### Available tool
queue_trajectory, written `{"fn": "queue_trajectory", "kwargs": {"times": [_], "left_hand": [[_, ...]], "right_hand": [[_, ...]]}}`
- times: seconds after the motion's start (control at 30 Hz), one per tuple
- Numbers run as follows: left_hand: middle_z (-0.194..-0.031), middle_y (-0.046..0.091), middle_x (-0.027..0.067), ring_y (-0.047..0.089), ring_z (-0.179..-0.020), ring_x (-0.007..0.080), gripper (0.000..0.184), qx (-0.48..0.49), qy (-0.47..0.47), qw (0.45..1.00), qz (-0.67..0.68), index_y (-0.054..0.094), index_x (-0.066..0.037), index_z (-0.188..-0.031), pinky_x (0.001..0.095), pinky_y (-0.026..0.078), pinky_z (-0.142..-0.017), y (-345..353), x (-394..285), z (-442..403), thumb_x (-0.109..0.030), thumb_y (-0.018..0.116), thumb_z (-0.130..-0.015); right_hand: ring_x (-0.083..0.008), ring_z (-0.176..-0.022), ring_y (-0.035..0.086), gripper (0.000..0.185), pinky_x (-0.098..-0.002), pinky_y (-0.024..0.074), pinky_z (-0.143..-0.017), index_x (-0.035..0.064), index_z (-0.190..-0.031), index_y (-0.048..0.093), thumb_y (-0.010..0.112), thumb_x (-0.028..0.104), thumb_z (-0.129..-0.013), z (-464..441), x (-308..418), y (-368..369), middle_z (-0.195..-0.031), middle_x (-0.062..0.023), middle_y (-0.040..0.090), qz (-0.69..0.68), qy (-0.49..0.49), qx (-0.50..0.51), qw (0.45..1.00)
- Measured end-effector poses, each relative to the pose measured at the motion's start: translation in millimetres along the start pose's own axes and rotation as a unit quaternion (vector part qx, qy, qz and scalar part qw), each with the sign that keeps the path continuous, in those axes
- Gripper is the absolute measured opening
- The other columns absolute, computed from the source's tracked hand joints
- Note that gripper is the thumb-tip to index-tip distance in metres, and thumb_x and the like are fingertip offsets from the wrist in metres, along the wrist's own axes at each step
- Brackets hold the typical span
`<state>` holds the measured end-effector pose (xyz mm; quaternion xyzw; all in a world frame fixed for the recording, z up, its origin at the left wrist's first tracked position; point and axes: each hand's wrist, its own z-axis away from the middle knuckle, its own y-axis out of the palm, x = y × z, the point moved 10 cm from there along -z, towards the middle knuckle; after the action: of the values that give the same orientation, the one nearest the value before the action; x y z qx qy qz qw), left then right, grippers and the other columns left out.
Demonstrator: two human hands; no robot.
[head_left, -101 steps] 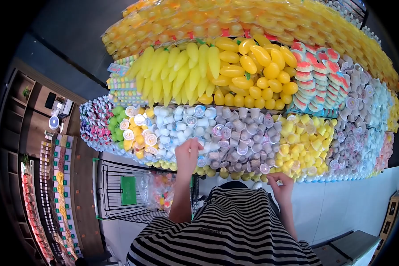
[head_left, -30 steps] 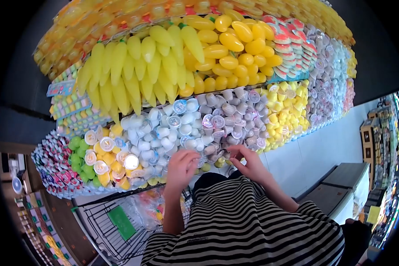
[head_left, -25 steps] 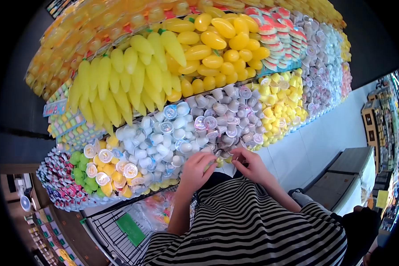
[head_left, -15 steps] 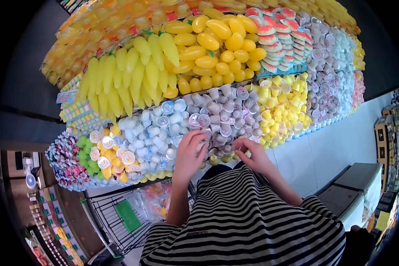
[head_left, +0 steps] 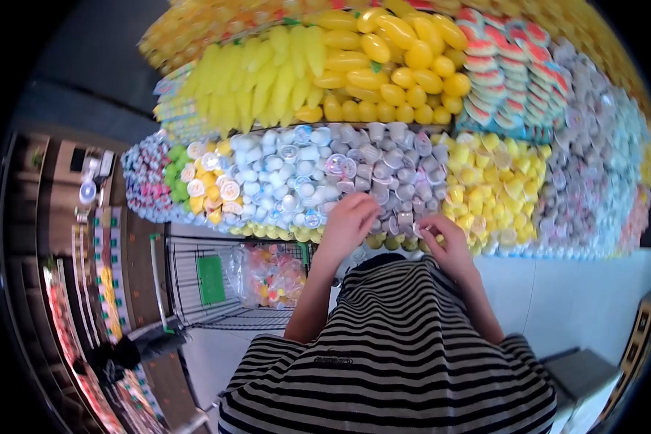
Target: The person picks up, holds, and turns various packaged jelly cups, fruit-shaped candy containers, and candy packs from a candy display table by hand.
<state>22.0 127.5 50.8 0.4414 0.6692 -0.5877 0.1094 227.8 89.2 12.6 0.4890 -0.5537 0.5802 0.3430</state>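
Note:
My left hand [head_left: 351, 220] is over the front of the grey-purple jelly cups [head_left: 390, 173], its fingers curled together. Whatever they may hold is hidden from me. To its right, my right hand [head_left: 447, 239] pinches thumb and fingers at the front edge of the same pile. At its fingertips shows a small pale cup [head_left: 417, 229] with a whitish rim. White-blue jelly cups [head_left: 275, 170] lie left of the left hand, and yellow jelly cups [head_left: 495, 181] lie beyond the right hand.
Behind the cups rise yellow-green banana-shaped packs [head_left: 267, 72], orange-yellow mango-shaped ones [head_left: 376, 47] and red-and-white watermelon-slice packs [head_left: 510, 72]. A shopping cart [head_left: 188, 278] stands at left, holding a clear bag of colourful sweets [head_left: 267, 275]. Farther left, a person in dark clothing [head_left: 123, 354] is near shelves.
The view has turned, so the display sits higher and the cart shows more fully. My left fingers have drawn together, and my right hand remains pinched near the pile's front.

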Motion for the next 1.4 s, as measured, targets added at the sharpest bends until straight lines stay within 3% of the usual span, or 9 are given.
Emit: {"fn": "queue_trajectory", "kwargs": {"times": [0.1,0.17,0.3,0.43,0.57,0.83,1.07,1.17,1.4], "left_hand": [[-0.100,0.071,0.0090,0.069,-0.092,0.0313,0.011,0.033,0.001,0.999,-0.017,0.073,-0.007,-0.102,0.0403,0.055,-0.084,28,-11,11,-0.008,0.070,-0.091],[-0.094,0.072,0.0078,0.070,-0.087,0.0307,0.010,0.052,-0.022,0.998,-0.001,0.074,-0.008,-0.100,0.0408,0.056,-0.080,47,-20,21,-0.011,0.071,-0.091],[-0.086,0.072,0.0098,0.069,-0.082,0.0312,0.015,-0.009,-0.039,0.999,0.012,0.073,-0.006,-0.093,0.0415,0.055,-0.074,55,-49,36,-0.020,0.070,-0.094],[-0.077,0.063,0.0108,0.064,-0.075,0.0351,0.026,0.031,-0.066,0.997,-0.007,0.062,-0.004,-0.078,0.0459,0.051,-0.068,72,-62,49,-0.024,0.069,-0.092],[-0.078,0.052,0.0105,0.060,-0.073,0.0348,0.032,0.035,-0.109,0.993,-0.005,0.050,-0.004,-0.076,0.0457,0.049,-0.064,74,-63,54,-0.024,0.073,-0.088],[-0.072,0.049,0.0096,0.056,-0.065,0.0331,0.039,-0.013,-0.090,0.996,-0.023,0.046,-0.004,-0.072,0.0447,0.044,-0.057,54,-62,70,-0.024,0.071,-0.093],[-0.074,0.054,0.0101,0.059,-0.070,0.0334,0.031,-0.047,-0.132,0.990,-0.003,0.053,-0.006,-0.077,0.0449,0.046,-0.062,28,-31,100,-0.025,0.068,-0.095],[-0.079,0.059,0.0095,0.062,-0.073,0.0320,0.023,0.005,-0.115,0.993,0.015,0.057,-0.006,-0.081,0.0428,0.049,-0.064,16,-18,112,-0.022,0.069,-0.094],[-0.092,0.066,0.0082,0.068,-0.084,0.0303,0.009,-0.064,-0.181,0.981,-0.004,0.065,-0.006,-0.094,0.0382,0.055,-0.072,-56,60,157,-0.012,0.071,-0.090]], "right_hand": [[-0.0177,-0.075,0.063,0.004,-0.0304,0.0495,-0.068,0.0000,-0.095,0.068,0.070,0.001,-0.091,2,-9,-27,-0.083,-0.0074,0.067,0.028,-0.054,0.023,0.998],[-0.0193,-0.069,0.060,0.014,-0.0328,0.0473,-0.065,0.0008,-0.078,0.064,0.073,0.002,-0.089,6,-21,-37,-0.076,-0.0063,0.064,0.033,-0.043,0.047,0.997],[-0.0154,-0.065,0.054,0.037,-0.0290,0.0442,-0.063,0.0047,-0.067,0.045,0.077,-0.004,-0.083,13,-43,-52,-0.068,-0.0048,0.056,-0.028,-0.029,0.048,0.998],[-0.0141,-0.068,0.056,0.035,-0.0270,0.0465,-0.067,0.0042,-0.070,0.044,0.073,-0.006,-0.085,8,-27,-62,-0.075,-0.0060,0.060,-0.028,-0.070,0.023,0.997],[-0.0142,-0.074,0.059,0.025,-0.0268,0.0488,-0.072,0.0033,-0.079,0.045,0.063,-0.007,-0.093,6,-35,-56,-0.090,-0.0091,0.066,-0.092,-0.054,0.047,0.993],[-0.0117,-0.076,0.057,0.018,-0.0264,0.0499,-0.075,0.0055,-0.090,0.041,0.045,-0.002,-0.106,15,-47,-25,-0.098,-0.0120,0.065,-0.198,-0.005,0.103,0.975],[-0.0125,-0.077,0.057,0.018,-0.0269,0.0496,-0.076,0.0055,-0.091,0.040,0.045,0.000,-0.107,7,-34,13,-0.098,-0.0126,0.064,-0.189,-0.004,0.126,0.974],[-0.0129,-0.078,0.056,0.018,-0.0270,0.0491,-0.076,0.0067,-0.091,0.040,0.045,0.000,-0.107,0,-25,30,-0.097,-0.0126,0.064,-0.179,-0.001,0.122,0.976],[-0.0116,-0.077,0.057,0.016,-0.0262,0.0496,-0.074,0.0045,-0.091,0.045,0.046,0.002,-0.107,-2,2,79,-0.096,-0.0109,0.066,-0.133,0.009,0.096,0.986]]}}
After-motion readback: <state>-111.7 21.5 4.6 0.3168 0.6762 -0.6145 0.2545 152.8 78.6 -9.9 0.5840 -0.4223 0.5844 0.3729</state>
